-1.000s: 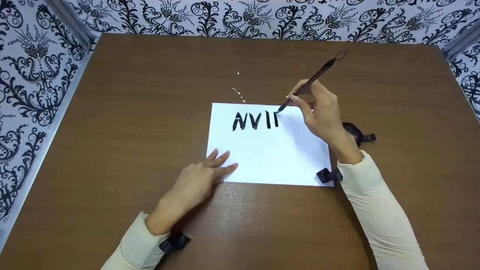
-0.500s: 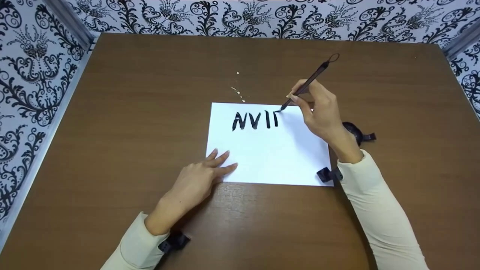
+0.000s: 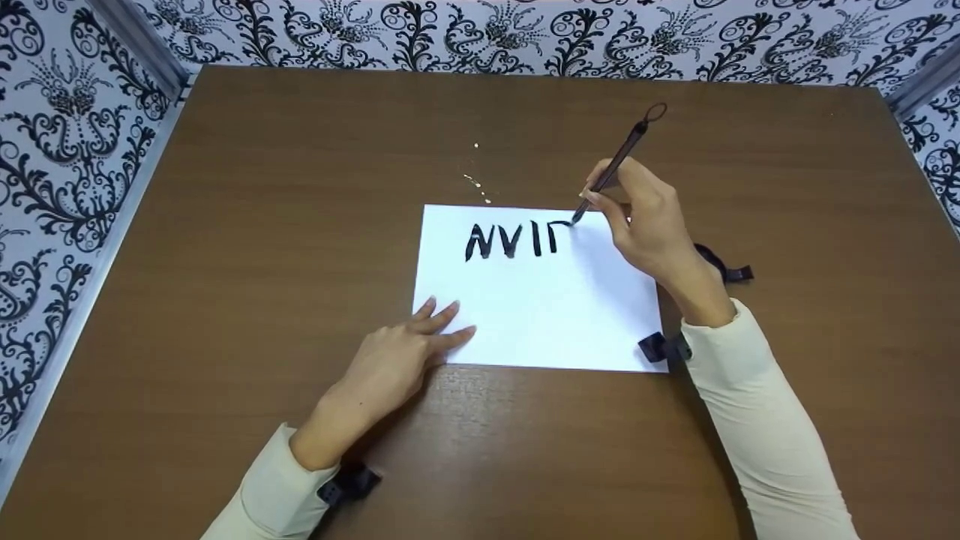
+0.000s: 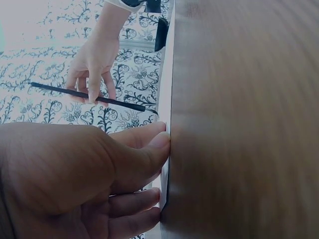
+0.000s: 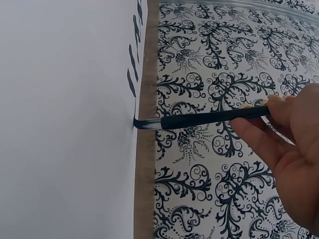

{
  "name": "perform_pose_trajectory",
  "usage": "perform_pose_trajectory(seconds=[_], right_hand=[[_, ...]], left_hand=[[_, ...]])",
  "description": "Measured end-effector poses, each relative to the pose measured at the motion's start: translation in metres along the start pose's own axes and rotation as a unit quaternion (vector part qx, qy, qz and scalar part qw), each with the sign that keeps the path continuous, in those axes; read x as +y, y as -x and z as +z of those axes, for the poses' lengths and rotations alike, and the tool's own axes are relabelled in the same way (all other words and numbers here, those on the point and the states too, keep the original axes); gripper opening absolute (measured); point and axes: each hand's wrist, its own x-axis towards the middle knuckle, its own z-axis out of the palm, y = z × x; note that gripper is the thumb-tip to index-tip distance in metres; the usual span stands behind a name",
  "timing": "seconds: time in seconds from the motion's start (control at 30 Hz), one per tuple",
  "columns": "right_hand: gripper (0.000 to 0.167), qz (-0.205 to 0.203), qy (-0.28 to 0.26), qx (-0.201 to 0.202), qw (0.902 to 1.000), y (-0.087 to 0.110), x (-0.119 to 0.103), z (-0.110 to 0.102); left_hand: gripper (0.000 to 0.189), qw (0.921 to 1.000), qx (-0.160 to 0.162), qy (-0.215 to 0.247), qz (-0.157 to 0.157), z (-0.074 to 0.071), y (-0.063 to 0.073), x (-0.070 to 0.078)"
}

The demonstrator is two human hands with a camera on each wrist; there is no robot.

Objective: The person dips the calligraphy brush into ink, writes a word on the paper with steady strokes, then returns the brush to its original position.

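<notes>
A sheet of white paper lies on the brown table, with a row of black painted strokes along its top. My right hand pinches a dark paintbrush with a loop at its end. The brush's bent, ink-dark bristles touch the paper at the end of a short bar running right from the last upright stroke. My left hand rests with spread fingers on the paper's lower left corner. In the left wrist view, its thumb and fingertips lie at the paper's edge.
A round black object with a short handle sits right of the paper, partly behind the right wrist. Small pale specks dot the brown table above the sheet. Black-and-white patterned wallpaper surrounds the table's far and left sides.
My right hand and the brush tip have moved slightly right, drawing a short horizontal bar from the top of the last stroke. The brush stands more upright. My left hand has stayed put.
</notes>
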Motion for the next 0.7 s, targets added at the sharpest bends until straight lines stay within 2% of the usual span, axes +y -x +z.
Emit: perform_pose_trajectory(seconds=[0.43, 0.7], right_hand=[[0.016, -0.029, 0.029, -0.044, 0.9982, -0.002, -0.008, -0.006], [0.016, -0.018, 0.030, -0.074, 0.9966, -0.002, -0.015, -0.008]], left_hand=[[0.042, 0.9999, 0.005, -0.012, 0.003, 0.001, -0.001, -0.001], [0.044, 0.9999, 0.005, -0.009, 0.002, 0.002, 0.000, -0.001]])
